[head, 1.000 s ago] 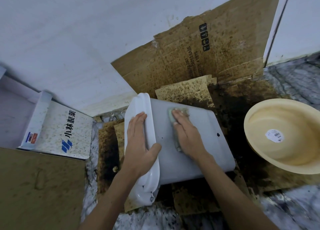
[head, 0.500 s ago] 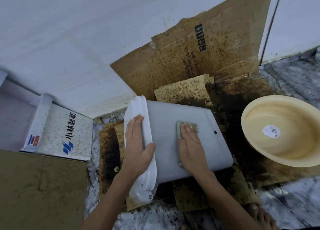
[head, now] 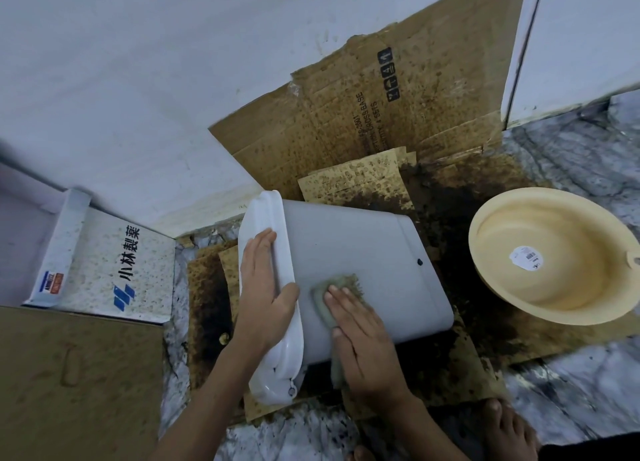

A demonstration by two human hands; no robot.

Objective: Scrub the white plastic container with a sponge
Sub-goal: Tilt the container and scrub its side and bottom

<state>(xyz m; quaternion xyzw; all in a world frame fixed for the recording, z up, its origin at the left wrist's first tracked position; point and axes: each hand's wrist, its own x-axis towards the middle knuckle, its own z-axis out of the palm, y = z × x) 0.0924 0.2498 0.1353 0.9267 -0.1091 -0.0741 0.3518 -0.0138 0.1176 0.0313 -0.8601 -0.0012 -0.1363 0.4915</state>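
The white plastic container (head: 363,270) lies on its side on stained cardboard (head: 398,121) on the floor, its lid end to the left. The left hand (head: 265,294) rests over the lid rim (head: 266,218), fingers straight, thumb hooked against the container's side, a steadying grip. The right hand (head: 363,342) presses flat, fingers extended, on a green sponge (head: 332,294) against the container's near side wall. A cream basin (head: 554,256) sits to the right.

I see marbled floor (head: 571,384); stained cardboard (head: 460,363) lies under my hands, a cream basin (head: 554,287) right of them, a printed box (head: 114,270) left.
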